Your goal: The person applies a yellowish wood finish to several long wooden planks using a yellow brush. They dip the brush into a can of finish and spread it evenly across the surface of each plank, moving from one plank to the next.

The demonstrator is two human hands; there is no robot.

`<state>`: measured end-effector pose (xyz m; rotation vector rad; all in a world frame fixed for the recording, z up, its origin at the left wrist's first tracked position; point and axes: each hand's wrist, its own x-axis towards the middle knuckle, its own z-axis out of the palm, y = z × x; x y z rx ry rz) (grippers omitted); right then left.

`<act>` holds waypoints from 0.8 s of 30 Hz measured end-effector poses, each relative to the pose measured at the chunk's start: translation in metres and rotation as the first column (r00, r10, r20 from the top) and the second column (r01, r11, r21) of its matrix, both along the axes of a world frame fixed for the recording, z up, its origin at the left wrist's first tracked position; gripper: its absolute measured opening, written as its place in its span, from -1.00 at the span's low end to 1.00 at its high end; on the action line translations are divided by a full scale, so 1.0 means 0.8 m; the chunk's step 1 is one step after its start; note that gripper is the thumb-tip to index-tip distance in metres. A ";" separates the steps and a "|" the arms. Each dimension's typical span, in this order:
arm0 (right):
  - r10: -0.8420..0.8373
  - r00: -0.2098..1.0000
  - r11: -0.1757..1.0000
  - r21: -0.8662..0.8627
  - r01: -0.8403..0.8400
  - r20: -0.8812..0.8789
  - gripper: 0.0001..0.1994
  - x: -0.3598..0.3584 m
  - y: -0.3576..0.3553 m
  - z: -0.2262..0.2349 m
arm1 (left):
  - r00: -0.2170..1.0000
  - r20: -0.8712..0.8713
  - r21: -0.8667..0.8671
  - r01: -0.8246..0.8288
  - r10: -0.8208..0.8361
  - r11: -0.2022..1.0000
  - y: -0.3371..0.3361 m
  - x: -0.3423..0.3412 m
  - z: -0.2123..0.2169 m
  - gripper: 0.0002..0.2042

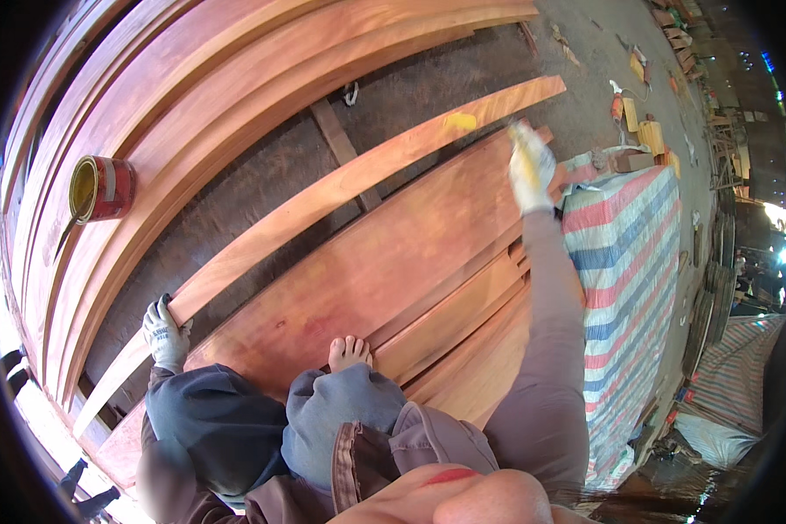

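Stacked boards (262, 65) curve along the left side of the strip (358, 171), and a striped tarp (624, 262) covers something to the strip's right. A wide board (323, 284) lies just beside the strip, between it and the tarp; the strip itself slants between both sets of wood. The gloved right hand (533, 170), blurred, is near the strip's far end; its grip cannot be told. The gloved left hand (166, 339) is closed around the strip's near part. A red can (113, 188) stands left of the strip, well apart. A yellow patch (460, 121) marks the strip's far part.
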<state>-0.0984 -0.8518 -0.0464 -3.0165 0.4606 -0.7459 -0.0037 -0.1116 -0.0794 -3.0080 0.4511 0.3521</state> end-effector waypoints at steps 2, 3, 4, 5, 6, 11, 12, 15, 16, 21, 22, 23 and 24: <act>-0.234 0.963 0.971 -0.082 0.224 -0.134 -0.70 0.021 -0.057 0.001 | 1.000 -0.022 -0.004 0.011 -0.011 1.000 -0.005 -0.004 -0.003 -0.25; -0.401 0.858 0.904 0.010 0.427 -0.321 -0.71 0.049 -0.054 0.009 | 1.000 -0.013 0.011 0.003 -0.003 1.000 0.002 -0.005 0.001 -0.26; -0.401 0.852 0.902 0.017 0.431 -0.335 -0.71 0.057 -0.054 0.004 | 1.000 -0.005 0.017 0.001 -0.001 1.000 0.003 -0.003 0.002 -0.26; -0.402 0.847 0.899 0.023 0.436 -0.349 -0.70 0.063 -0.052 -0.002 | 1.000 0.010 0.015 0.018 -0.018 1.000 0.004 -0.002 0.001 -0.27; -0.399 0.841 0.899 0.025 0.437 -0.365 -0.69 0.069 -0.050 -0.008 | 0.999 0.026 0.010 0.018 -0.019 1.000 0.007 -0.003 0.000 -0.27; -0.247 0.904 0.939 0.143 0.312 -0.348 -0.71 0.069 0.011 -0.027 | 0.999 0.042 -0.024 -0.004 0.005 1.000 0.006 -0.008 -0.001 -0.29; -0.242 0.903 0.937 0.155 0.312 -0.356 -0.71 0.068 0.025 -0.025 | 0.999 0.047 -0.029 -0.010 0.012 1.000 0.007 -0.008 -0.002 -0.29; -0.203 0.914 0.933 0.213 0.289 -0.351 -0.71 0.066 0.066 -0.018 | 0.999 0.052 -0.039 -0.008 0.010 0.999 0.001 -0.009 -0.004 -0.29; -0.202 0.898 0.938 0.185 0.292 -0.391 -0.71 0.067 0.081 -0.016 | 0.998 0.055 -0.036 -0.008 0.010 0.999 0.001 -0.009 -0.002 -0.29; -0.134 0.891 0.971 0.122 0.206 -0.433 -0.73 0.068 0.175 -0.004 | 0.998 0.059 -0.048 -0.003 0.006 0.999 0.000 -0.008 0.002 -0.28; -0.133 0.887 0.975 0.103 0.198 -0.443 -0.73 0.066 0.197 0.001 | 0.998 0.055 -0.053 0.001 0.002 0.999 -0.002 -0.008 0.002 -0.28; -0.114 0.900 0.986 0.064 0.155 -0.421 -0.75 0.061 0.215 -0.004 | 0.999 0.050 -0.060 0.005 -0.002 0.998 -0.005 -0.009 0.002 -0.28; -0.049 0.942 0.990 0.110 0.090 -0.333 -0.76 0.055 0.239 0.000 | 0.999 0.048 -0.064 0.008 -0.005 0.998 -0.007 -0.008 0.004 -0.28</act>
